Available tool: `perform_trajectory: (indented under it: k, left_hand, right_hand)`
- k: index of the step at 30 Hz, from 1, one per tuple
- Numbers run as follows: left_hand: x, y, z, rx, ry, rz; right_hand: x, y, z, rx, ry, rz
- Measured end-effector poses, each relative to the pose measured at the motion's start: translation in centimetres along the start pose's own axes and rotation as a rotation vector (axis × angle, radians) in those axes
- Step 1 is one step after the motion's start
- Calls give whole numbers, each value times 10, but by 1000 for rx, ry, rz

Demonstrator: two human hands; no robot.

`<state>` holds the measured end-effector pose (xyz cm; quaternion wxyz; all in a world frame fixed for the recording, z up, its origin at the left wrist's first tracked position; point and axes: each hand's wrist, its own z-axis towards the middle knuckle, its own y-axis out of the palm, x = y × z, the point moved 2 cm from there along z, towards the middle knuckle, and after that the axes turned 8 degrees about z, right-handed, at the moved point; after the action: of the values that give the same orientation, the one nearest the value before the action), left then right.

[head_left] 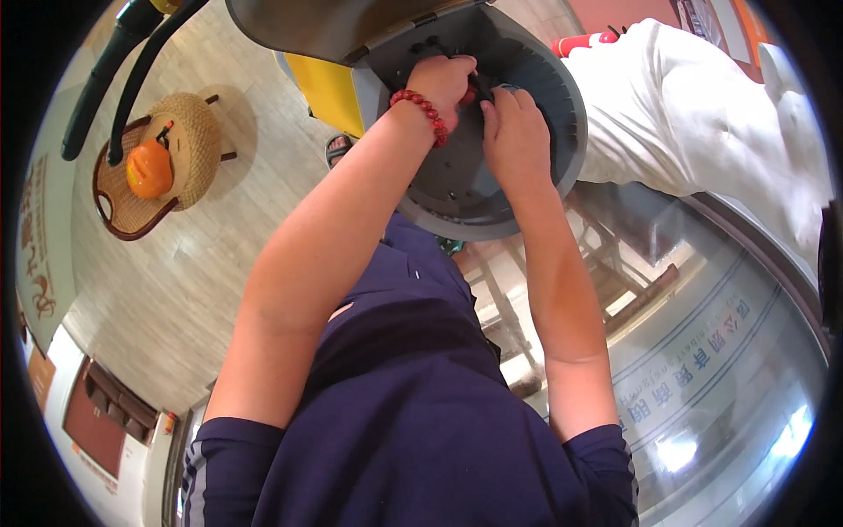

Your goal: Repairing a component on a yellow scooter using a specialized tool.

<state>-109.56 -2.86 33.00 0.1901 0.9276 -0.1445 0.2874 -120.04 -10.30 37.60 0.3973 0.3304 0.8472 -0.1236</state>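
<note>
Both my arms reach into a grey round tub [575, 123], whose hinged grey lid [307, 19] stands raised at the far side. My left hand [442, 83], with a red bead bracelet [421, 105] at its wrist, is closed near the tub's far inner wall. My right hand [518, 136] is closed beside it, fingers bent at a small dark piece [483, 86] between the two hands. I cannot make out what this piece is, and the fingertips partly hide it. Small dark specks or holes show on the tub's grey inside.
A yellow panel [325, 92] stands left of the tub, near a sandalled foot [337, 149]. Farther left, a wicker chair [195, 132] carries an orange object [150, 169]. A black hose [97, 88] hangs upper left. White cloth [676, 114] and a glass surface [702, 369] lie right.
</note>
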Motion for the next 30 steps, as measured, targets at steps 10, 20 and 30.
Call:
perform_trajectory:
  k: [10, 20, 30]
  left_hand:
    - [-1, -1, 3, 6, -39, -5]
    - [0, 3, 5, -3, -22, -110]
    - [7, 4, -1, 28, -65, -30]
  right_hand:
    - [-7, -6, -3, 63, -21, 29]
    - [-11, -2, -5, -7, -343, -116]
    - [3, -1, 3, -73, 75, 217]
